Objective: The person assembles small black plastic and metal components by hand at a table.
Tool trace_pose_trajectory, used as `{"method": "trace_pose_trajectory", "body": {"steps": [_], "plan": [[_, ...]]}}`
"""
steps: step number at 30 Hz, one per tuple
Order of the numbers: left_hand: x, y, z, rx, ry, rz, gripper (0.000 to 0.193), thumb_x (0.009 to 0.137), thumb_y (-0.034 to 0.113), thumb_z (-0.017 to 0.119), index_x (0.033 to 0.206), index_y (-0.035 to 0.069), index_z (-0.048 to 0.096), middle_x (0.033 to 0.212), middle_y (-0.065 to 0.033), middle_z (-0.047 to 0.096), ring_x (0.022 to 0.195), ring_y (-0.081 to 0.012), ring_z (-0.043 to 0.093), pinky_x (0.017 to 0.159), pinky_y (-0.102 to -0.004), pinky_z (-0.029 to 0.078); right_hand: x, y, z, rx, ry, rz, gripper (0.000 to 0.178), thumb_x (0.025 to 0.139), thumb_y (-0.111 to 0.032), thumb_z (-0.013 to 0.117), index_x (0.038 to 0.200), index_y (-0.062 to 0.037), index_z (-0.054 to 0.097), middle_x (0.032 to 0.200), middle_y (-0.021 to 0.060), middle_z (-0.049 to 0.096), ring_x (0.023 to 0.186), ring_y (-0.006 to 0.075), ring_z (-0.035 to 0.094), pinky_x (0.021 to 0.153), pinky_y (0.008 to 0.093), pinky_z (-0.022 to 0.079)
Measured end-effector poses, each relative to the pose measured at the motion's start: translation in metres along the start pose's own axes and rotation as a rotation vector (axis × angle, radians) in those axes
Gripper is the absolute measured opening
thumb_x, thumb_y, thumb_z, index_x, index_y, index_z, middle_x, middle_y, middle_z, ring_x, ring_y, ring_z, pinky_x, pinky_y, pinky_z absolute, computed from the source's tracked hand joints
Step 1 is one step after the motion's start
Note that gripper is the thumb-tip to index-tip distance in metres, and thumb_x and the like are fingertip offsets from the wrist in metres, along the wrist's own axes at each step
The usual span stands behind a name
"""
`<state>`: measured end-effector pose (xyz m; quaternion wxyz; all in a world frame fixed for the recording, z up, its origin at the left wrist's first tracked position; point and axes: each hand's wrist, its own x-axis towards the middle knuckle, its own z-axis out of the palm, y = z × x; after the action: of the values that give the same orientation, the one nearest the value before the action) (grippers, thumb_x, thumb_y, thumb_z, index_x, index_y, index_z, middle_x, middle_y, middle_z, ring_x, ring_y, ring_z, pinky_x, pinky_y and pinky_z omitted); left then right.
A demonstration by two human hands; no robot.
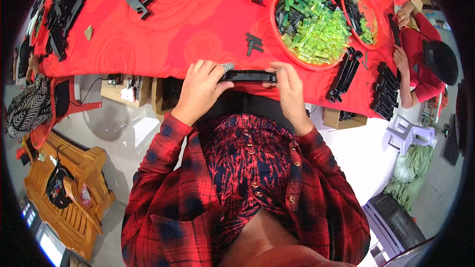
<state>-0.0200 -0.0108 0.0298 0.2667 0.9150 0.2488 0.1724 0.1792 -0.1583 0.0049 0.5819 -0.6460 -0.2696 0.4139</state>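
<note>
At the table's near edge, a long black plastic bar [250, 76] lies level between my two hands. My left hand [205, 85] grips its left end, with the thumb on the near side. A silvery covering [227, 66] shows at a fingertip of that hand; I cannot tell just what it is. The bar's right end is pinched by the thumb and fingers of my right hand [289, 86]. Several small black pieces [254, 43] lie loosely together just beyond the bar. Farther right, a round red basin [310, 65] holds yellow-green translucent pieces [316, 29] and small black ones.
A smaller red basin [378, 39] stands beside the large one. Black bars lie at the far left [67, 15], upper left [133, 0] and right [344, 74] of the red tablecloth [163, 29]. A co-worker in red [420, 39] sits at the right. Cardboard boxes [143, 91] stand underneath.
</note>
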Motion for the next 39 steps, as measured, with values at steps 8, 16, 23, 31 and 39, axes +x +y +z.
{"method": "trace_pose_trajectory", "body": {"steps": [8, 16, 23, 31, 39], "plan": [[0.014, -0.011, 0.009, 0.099, 0.041, 0.031, 0.034, 0.072, 0.019, 0.078, 0.101, 0.009, 0.066, 0.089, -0.0077, 0.057, 0.087, -0.0293, 0.055, 0.077, -0.0399, 0.046, 0.050, -0.054, -0.044, -0.831, 0.370, -0.291, 0.027, 0.089, -0.015, 0.068, 0.109, 0.0013, 0.060, 0.097, 0.0168, 0.064, 0.084, 0.0287, 0.065, 0.066, 0.0379, 0.053], [0.020, -0.003, 0.024, 0.036, 0.073, -0.006, 0.034, 0.073, 0.018, 0.078, 0.103, 0.006, 0.066, 0.086, -0.0097, 0.056, 0.084, -0.0308, 0.055, 0.074, -0.0416, 0.046, 0.108, -0.052, -0.042, -1.430, 0.485, -0.330, 0.042, 0.087, -0.033, 0.070, 0.102, -0.0002, 0.047, 0.085, 0.0218, 0.066, 0.076, 0.0407, 0.068, 0.064, 0.0476, 0.055], [0.014, -0.014, 0.027, 0.009, 0.110, -0.023, 0.033, 0.074, 0.018, 0.078, 0.104, 0.008, 0.067, 0.089, -0.0090, 0.057, 0.084, -0.0295, 0.055, 0.074, -0.0400, 0.047, 0.114, -0.056, -0.047, -1.416, 0.436, -0.286, 0.042, 0.087, -0.029, 0.071, 0.103, 0.0017, 0.047, 0.089, 0.0261, 0.066, 0.081, 0.0439, 0.067, 0.070, 0.0491, 0.054], [0.010, -0.018, 0.028, -0.001, 0.108, -0.009, 0.037, 0.073, 0.018, 0.079, 0.107, 0.009, 0.067, 0.087, -0.0078, 0.056, 0.084, -0.0288, 0.054, 0.075, -0.0390, 0.046, 0.060, -0.072, -0.014, -0.710, 0.276, -0.247, 0.029, 0.093, -0.021, 0.066, 0.115, -0.0028, 0.062, 0.091, 0.0139, 0.069, 0.073, 0.0213, 0.064, 0.066, 0.0332, 0.051], [0.010, -0.019, 0.029, 0.002, 0.088, -0.049, 0.037, 0.073, 0.022, 0.079, 0.107, 0.011, 0.068, 0.087, -0.0070, 0.056, 0.085, -0.0279, 0.053, 0.075, -0.0386, 0.045, 0.034, -0.021, 0.013, -0.792, -0.082, -0.672, 0.014, 0.084, 0.001, 0.068, 0.098, -0.0024, 0.065, 0.089, 0.0118, 0.065, 0.076, 0.0285, 0.066, 0.063, 0.0365, 0.052]]}}
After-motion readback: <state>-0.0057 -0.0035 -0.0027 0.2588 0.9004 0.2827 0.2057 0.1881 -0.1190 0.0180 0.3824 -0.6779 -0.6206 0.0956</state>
